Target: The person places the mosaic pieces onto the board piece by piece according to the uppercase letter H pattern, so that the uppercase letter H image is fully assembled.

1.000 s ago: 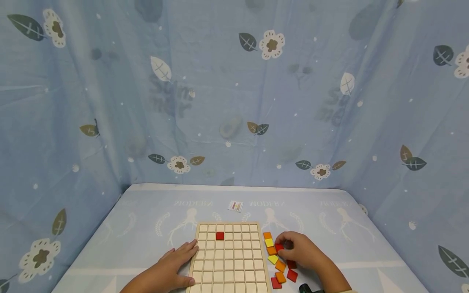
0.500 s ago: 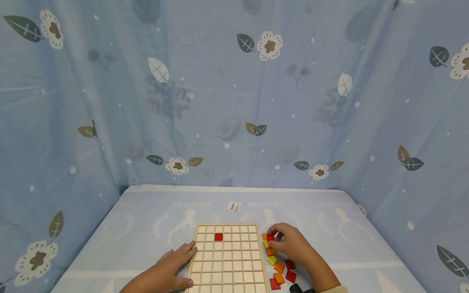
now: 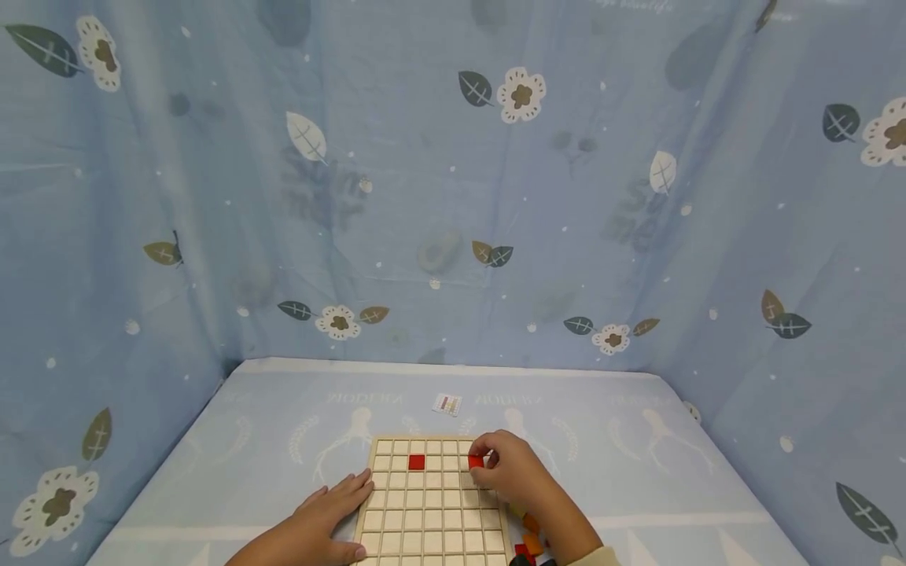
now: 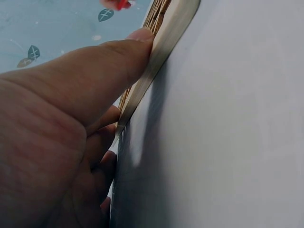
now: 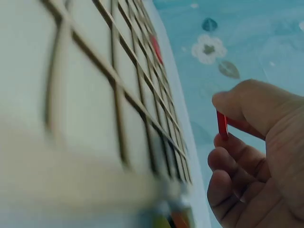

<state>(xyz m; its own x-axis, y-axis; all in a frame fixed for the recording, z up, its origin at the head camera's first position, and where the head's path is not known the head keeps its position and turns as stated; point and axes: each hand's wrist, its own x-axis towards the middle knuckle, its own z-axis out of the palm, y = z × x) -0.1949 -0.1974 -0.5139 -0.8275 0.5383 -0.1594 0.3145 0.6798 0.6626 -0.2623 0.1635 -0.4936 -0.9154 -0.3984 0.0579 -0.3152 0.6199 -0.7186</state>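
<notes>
A pale wooden grid board [image 3: 433, 500] lies on the table, with one red square tile [image 3: 417, 462] set in a cell near its far edge. My left hand [image 3: 320, 519] rests against the board's left side, fingers straight; in the left wrist view the thumb [image 4: 137, 40] touches the board's edge. Above the board's far right part, my right hand [image 3: 511, 470] pinches another red tile [image 3: 476, 461] between thumb and fingers. The right wrist view shows this held tile [image 5: 222, 124] edge-on, apart from the board.
Orange, yellow and red tiles [image 3: 532, 542] lie right of the board, partly hidden by the right forearm. A small printed card [image 3: 447, 405] lies beyond the board. A blue patterned curtain [image 3: 453, 189] surrounds the table [image 3: 637, 440] at the back and sides.
My right hand has carried the red tile leftward from the loose tiles to over the board. The left hand keeps its place at the board's side.
</notes>
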